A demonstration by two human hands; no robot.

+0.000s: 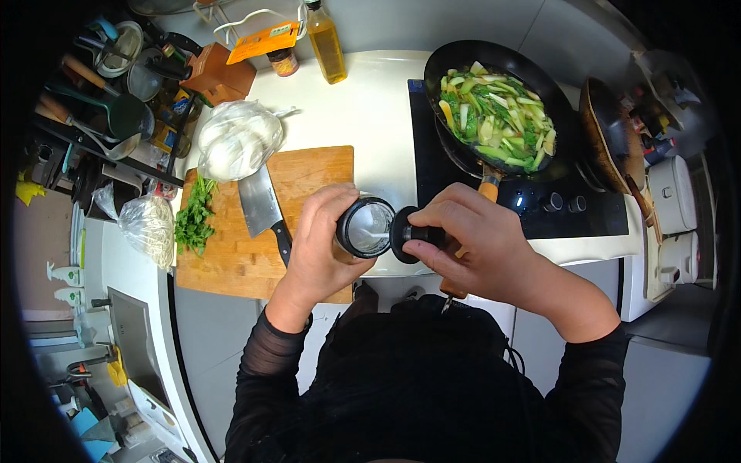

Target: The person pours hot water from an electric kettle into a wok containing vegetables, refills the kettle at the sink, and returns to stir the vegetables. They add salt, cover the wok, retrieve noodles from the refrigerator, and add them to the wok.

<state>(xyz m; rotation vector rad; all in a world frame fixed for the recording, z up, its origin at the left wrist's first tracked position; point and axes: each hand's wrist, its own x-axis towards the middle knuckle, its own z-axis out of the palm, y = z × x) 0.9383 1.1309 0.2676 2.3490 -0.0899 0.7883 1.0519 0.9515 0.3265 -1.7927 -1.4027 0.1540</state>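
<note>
My left hand (324, 243) grips a round jar (366, 227) with a dark rim and white contents, its mouth facing up. My right hand (472, 240) pinches a black lid (403, 234) beside the mouth; a thin white piece, perhaps a spoon, reaches from the lid into the jar. Behind my right hand, a black wok (564, 113) holds chopped green leafy vegetables (498, 118). Its wooden handle (489, 188) points toward me, partly hidden by the hand. Left of the jar, a cleaver (259, 202) lies on a wooden cutting board (321, 168) near green herbs (195, 220).
A plastic bag with white contents (240, 139) overlaps the board's back edge. An oil bottle (327, 43) and a small jar (283, 62) stand along the wall. The wok sits on a black cooktop (570, 223), left of another pan (608, 136). Utensils crowd a rack at far left.
</note>
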